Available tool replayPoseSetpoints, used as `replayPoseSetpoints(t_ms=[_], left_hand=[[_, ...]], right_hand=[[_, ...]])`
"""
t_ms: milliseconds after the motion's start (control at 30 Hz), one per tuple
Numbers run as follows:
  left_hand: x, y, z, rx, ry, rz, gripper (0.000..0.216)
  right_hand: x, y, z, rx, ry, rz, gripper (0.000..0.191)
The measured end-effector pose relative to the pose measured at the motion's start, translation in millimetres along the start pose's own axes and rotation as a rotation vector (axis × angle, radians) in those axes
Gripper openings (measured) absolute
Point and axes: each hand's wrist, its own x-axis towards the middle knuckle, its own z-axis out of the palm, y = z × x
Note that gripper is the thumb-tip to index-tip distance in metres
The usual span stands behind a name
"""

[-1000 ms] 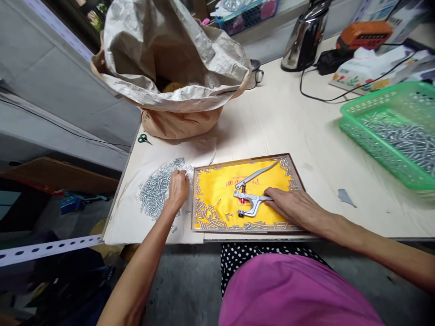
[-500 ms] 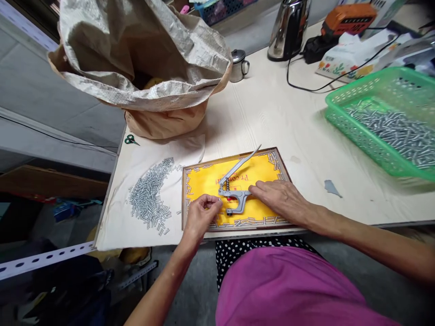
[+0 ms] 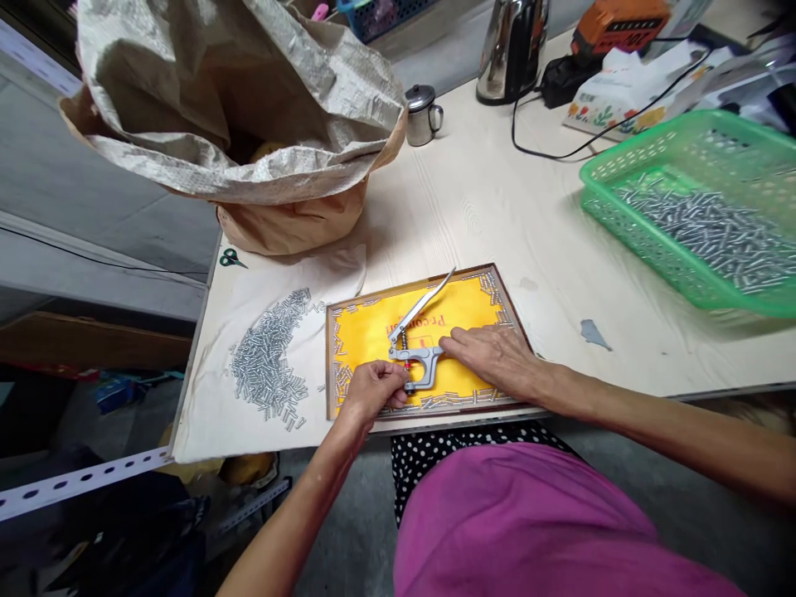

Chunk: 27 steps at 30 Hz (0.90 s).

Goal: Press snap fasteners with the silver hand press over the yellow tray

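A wooden-framed yellow tray [image 3: 373,325] lies at the table's near edge, with small metal pieces along its borders. Silver hand pliers [image 3: 415,356] lie on it, one long handle pointing up and away. My left hand [image 3: 371,391] is pinched at the pliers' jaw, its fingers closed on something too small to make out. My right hand [image 3: 491,352] rests flat on the lower handle, holding the tool down. A heap of small silver pins [image 3: 267,361] lies on a white cloth [image 3: 249,423] left of the tray.
A large crumpled sack [image 3: 249,108] stands at the back left, with green scissors [image 3: 231,259] beside it. A green basket [image 3: 696,211] full of silver pins sits at the right. A metal mug [image 3: 423,114], a kettle [image 3: 511,50] and a black cable [image 3: 560,149] lie behind.
My left hand left the pin heap on the cloth and came over the tray to the pliers' jaw, fingers pinched. My right hand stayed on the pliers' handle.
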Motion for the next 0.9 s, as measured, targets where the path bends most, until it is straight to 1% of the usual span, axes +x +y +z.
replayPoseSetpoints(t_ms=[200, 267, 400, 500, 600, 733, 900], left_hand=[[5.3, 15.4, -6.2, 0.19, -0.071, -0.13, 0.016], [6.2, 17.5, -7.3, 0.172, -0.078, -0.149, 0.016], [6.7, 14.2, -9.0, 0.009, -0.09, -0.174, 0.018], [5.9, 6.9, -8.6, -0.076, -0.059, -0.162, 0.019], [4.3, 0.3, -6.6, -0.094, -0.011, -0.106, 0.02], [2.5, 0.7, -3.7, -0.029, 0.0, -0.072, 0.018], [1.3, 10.3, -2.9, 0.075, -0.046, -0.111, 0.019]], right_hand=[[2.3, 0.7, 5.0, 0.017, 0.002, -0.006, 0.016], [2.7, 0.5, 4.1, 0.011, 0.016, -0.013, 0.017], [2.0, 1.1, 4.7, -0.037, 0.045, -0.004, 0.021], [1.0, 1.3, 6.1, -0.04, 0.053, -0.008, 0.022], [0.8, -0.2, 4.6, -0.04, 0.058, -0.015, 0.021], [1.4, -3.9, 1.5, -0.091, 0.084, -0.039, 0.021], [-0.6, -4.8, 8.1, -0.072, 0.075, -0.028, 0.026]])
